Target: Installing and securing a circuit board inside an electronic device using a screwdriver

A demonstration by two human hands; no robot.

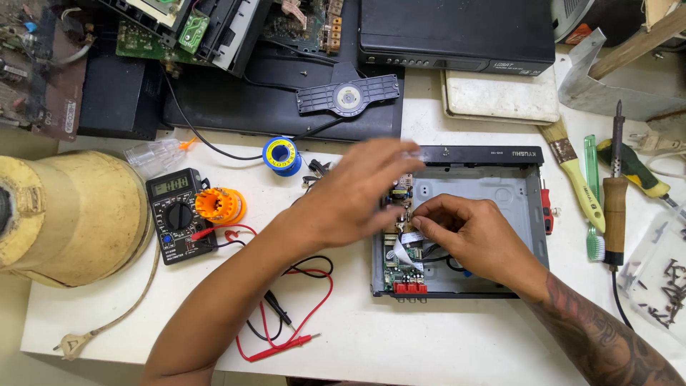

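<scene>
Centre of the frame — the right hand [477,230] pinches a small part on the circuit board [400,264] in the open metal case [529,214]; the left hand [361,189] hovers above, blurred — grip unclear.

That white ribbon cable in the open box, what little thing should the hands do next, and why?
Probably seat the ribbon cable gently into the green board. The right hand pinches at its upper end while the left hand hovers over the board. Whether it is plugged in cannot be seen.
</scene>
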